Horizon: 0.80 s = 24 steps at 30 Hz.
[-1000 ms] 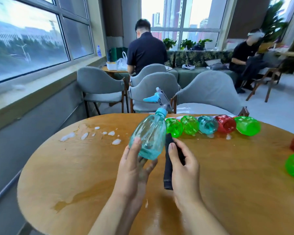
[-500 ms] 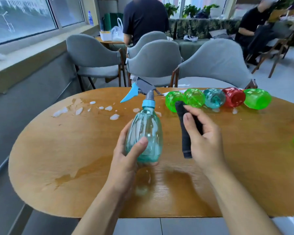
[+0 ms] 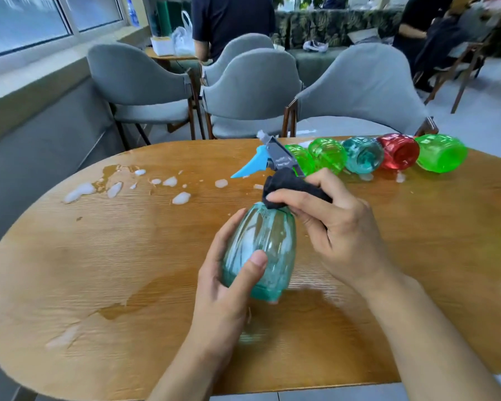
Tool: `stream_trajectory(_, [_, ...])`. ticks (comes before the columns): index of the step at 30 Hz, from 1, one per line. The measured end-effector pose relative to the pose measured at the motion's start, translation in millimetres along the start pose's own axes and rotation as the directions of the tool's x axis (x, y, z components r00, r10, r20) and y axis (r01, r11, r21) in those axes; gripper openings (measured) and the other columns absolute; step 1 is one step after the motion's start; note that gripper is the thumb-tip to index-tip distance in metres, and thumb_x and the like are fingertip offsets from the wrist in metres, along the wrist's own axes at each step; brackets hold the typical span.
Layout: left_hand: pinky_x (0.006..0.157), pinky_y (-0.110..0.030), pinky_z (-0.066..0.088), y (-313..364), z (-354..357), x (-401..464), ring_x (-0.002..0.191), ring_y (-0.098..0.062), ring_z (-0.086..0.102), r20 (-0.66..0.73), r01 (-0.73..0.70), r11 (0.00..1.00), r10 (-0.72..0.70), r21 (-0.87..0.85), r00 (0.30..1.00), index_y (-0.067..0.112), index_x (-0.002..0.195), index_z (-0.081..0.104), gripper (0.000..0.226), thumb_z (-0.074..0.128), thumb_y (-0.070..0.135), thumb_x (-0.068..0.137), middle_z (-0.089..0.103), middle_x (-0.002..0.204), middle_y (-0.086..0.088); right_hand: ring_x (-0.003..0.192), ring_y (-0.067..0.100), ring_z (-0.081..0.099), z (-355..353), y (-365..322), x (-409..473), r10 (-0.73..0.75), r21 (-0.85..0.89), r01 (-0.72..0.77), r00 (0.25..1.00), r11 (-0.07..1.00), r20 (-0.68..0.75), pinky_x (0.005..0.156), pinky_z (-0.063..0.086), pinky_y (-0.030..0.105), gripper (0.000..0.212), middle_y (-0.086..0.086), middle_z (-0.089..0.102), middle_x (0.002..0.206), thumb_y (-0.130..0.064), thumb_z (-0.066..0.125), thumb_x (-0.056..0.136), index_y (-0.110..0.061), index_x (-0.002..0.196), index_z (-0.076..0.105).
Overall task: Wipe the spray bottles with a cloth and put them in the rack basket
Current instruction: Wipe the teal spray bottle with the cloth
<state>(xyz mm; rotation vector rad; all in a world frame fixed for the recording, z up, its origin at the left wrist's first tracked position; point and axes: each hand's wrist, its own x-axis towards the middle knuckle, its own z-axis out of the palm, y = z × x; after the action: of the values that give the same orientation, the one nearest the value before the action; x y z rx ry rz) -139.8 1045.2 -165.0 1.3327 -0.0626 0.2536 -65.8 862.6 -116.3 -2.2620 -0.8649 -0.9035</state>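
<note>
On the wet wooden table (image 3: pixel 99 256) — left hand (image 3: pixel 223 299) grips teal bottle (image 3: pixel 261 244), right hand (image 3: pixel 339 227) pinches dark cloth (image 3: pixel 289 183).

Cloth (image 3: pixel 294 185) on teal bottle (image 3: pixel 261 250) neck

Readable text, labels, brands, numbers, signs: none. The teal spray bottle (image 3: pixel 259 250) carries no print on its clear body. The bottles lying in a row (image 3: pixel 365 154) on the table (image 3: pixel 99 256) show no labels either. A small blue bottle on the window ledge (image 3: pixel 132 13) is too blurred to read.
</note>
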Motion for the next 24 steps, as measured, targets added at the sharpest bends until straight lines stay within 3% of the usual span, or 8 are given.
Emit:
stream_trajectory(2, [0.09,-0.067,0.059,-1,4,-3,0.128,-0.034,0.066,0.011,0.061,0.997,-0.06,-0.051,0.998,0.039,0.144,0.062,0.062,0.076,0.044,0.084,0.066,0.144,-0.001,0.079,0.018,0.056,2,3,-3,0.013,-0.061,-0.013,1.0,0.998,0.001,0.061,0.055,0.042,0.027,0.0,0.057,0.106,-0.021,0.062,0.105,-0.032,0.125,0.076])
stream_trajectory(4, [0.068,-0.049,0.063,-1,9,-6,0.118,-0.034,0.071,0.027,0.108,0.987,-0.106,-0.115,0.994,0.039,0.143,0.063,0.064,0.077,0.045,0.081,0.067,0.141,-0.001,0.078,0.017,0.056,2,4,-4,0.023,-0.091,-0.023,1.0,0.996,-0.004,0.06,0.053,0.039,0.026,0.0,0.057,0.106,-0.022,0.061,0.104,-0.033,0.124,0.075])
stream_trajectory(9, [0.056,-0.04,0.061,2,13,-3,0.109,-0.028,0.075,-0.012,0.146,0.946,-0.156,-0.291,0.988,0.04,0.135,0.067,0.063,0.079,0.042,0.073,0.071,0.136,-0.003,0.074,0.022,0.057,0,15,-11,0.086,-0.168,-0.083,0.996,0.982,0.014,0.057,0.05,0.036,0.023,0.0,0.056,0.104,-0.016,0.064,0.103,-0.032,0.116,0.075])
stream_trajectory(12, [0.058,-0.043,0.062,9,3,3,0.113,-0.035,0.073,-0.052,0.1,0.94,-0.124,-0.326,0.991,0.041,0.132,0.068,0.064,0.078,0.04,0.069,0.07,0.137,-0.007,0.075,0.017,0.056,-2,27,-17,0.224,-0.062,-0.224,0.975,0.973,-0.005,0.063,0.05,0.039,0.02,-0.009,0.051,0.102,-0.02,0.057,0.107,-0.032,0.112,0.073])
stream_trajectory(14, [0.062,-0.047,0.064,11,-1,4,0.116,-0.038,0.073,-0.051,0.109,0.941,-0.132,-0.322,0.99,0.043,0.131,0.069,0.065,0.078,0.041,0.067,0.07,0.137,-0.007,0.089,0.011,0.06,-3,24,-14,0.368,0.249,-0.35,0.929,0.903,-0.031,0.077,0.047,0.025,0.023,-0.014,0.055,0.102,-0.024,0.052,0.106,-0.034,0.109,0.072])
stream_trajectory(18, [0.071,-0.051,0.062,9,-1,3,0.118,-0.038,0.072,-0.012,0.107,0.957,-0.115,-0.269,0.993,0.042,0.136,0.067,0.069,0.079,0.04,0.068,0.07,0.138,-0.005,0.092,0.008,0.063,-2,-2,3,0.483,0.762,-0.388,0.868,0.518,0.113,0.085,0.048,0.018,0.022,-0.013,0.068,0.098,-0.018,0.053,0.103,-0.028,0.104,0.072])
stream_trajectory(20, [0.067,-0.051,0.062,10,0,1,0.115,-0.034,0.073,0.005,0.1,0.967,-0.102,-0.234,0.995,0.044,0.137,0.066,0.069,0.08,0.04,0.069,0.07,0.136,-0.001,0.085,0.006,0.061,-3,-14,7,0.442,0.816,-0.338,0.89,0.468,0.115,0.08,0.048,0.016,0.02,-0.01,0.068,0.092,-0.012,0.051,0.106,-0.018,0.107,0.07])
stream_trajectory(24, [0.096,-0.077,0.052,10,1,-2,0.13,-0.036,0.066,0.051,0.045,0.991,-0.039,-0.125,0.998,0.044,0.142,0.062,0.066,0.078,0.045,0.077,0.066,0.145,0.003,0.09,0.005,0.061,-1,-22,10,0.382,0.824,-0.298,0.918,0.481,0.109,0.083,0.047,0.015,0.027,-0.007,0.068,0.097,-0.008,0.042,0.107,-0.015,0.115,0.068])
